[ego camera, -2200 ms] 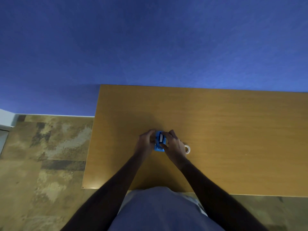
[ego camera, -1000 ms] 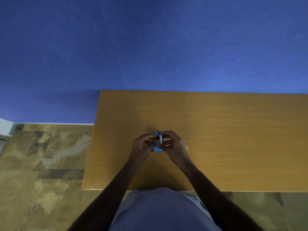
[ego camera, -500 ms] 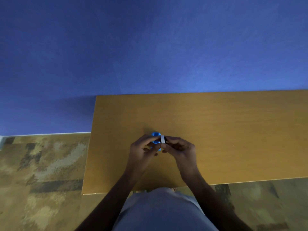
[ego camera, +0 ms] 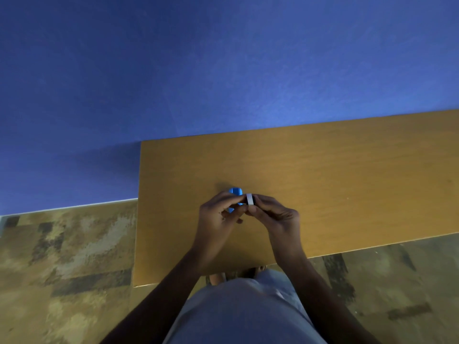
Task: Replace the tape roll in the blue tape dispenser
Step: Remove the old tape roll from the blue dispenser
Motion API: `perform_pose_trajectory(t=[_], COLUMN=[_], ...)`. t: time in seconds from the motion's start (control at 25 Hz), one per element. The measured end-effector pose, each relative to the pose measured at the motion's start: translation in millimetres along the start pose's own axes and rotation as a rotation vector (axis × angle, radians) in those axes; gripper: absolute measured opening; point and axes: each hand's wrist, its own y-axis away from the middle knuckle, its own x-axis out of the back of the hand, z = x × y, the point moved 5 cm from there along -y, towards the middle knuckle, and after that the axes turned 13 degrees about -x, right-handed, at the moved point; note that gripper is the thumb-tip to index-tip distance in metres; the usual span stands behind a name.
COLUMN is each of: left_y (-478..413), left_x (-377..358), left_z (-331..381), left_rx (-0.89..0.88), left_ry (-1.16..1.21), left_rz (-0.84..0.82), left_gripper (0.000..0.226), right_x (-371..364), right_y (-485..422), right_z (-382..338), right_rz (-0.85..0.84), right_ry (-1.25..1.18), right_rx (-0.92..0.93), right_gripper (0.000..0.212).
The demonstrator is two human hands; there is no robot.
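Over the wooden table [ego camera: 323, 175], my two hands meet around a small blue tape dispenser [ego camera: 235, 191]. My left hand [ego camera: 218, 217] is closed around the dispenser's left side; only its blue top and a strip between my fingers show. My right hand [ego camera: 275, 216] pinches a white tape roll [ego camera: 249, 199] edge-on between thumb and fingers, right against the dispenser's right side. A dark ring sits beside the white roll, under my fingertips. The lower part of the dispenser is hidden by my fingers.
The table's left edge [ego camera: 138, 219] and near edge are close to my hands. A blue wall [ego camera: 223, 70] stands behind the table. Patterned brown floor [ego camera: 62, 256] lies to the left and right. My torso in a light garment fills the bottom centre.
The white roll has come out of the dispenser and now sits in my right fingertips beside it. The second roll seen earlier on the table right of my right hand is no longer visible.
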Motion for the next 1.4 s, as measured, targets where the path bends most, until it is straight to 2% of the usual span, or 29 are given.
perform_pose_trajectory(t=[0.44,0.64,0.76,0.88,1.0,1.24,1.4], left_y=[-11.6,-27.7,-28.7,-29.7,-34.9,-41.4,-45.4], left_x=[-30.6,-29.9,-33.1,-36.4,-35.4,-33.2,-34.5], left_z=[13.8,18.1,20.0,24.1,27.4,21.0,22.2], left_rx=[-0.024,-0.045,-0.005,0.038,0.006,0.039,-0.031], left_ry=[0.085,0.151,0.204,0.243,0.119,0.055,-0.095], left_rz=[0.068,-0.05,-0.146,-0.218,-0.203,-0.1,-0.078], left_gripper=[0.024,0.029,0.024,0.029,0.039,0.035,0.03], right_x=[21.3,44.4,50.6,55.0,56.2,54.6,46.8], right_y=[-8.4,-28.2,-34.2,-41.4,-51.0,-63.3,-64.1], right_z=[-22.9,-37.5,-37.9,-38.3,-39.6,-40.2,-49.0], right_rz=[0.02,-0.203,-0.301,-0.369,-0.39,-0.391,-0.368], right_ry=[0.035,-0.024,-0.065,-0.068,0.007,0.05,0.095], right_rx=[-0.009,-0.135,-0.271,-0.309,-0.253,-0.181,-0.13], right_gripper=[0.031,0.026,0.032,0.037,0.029,0.021,0.03])
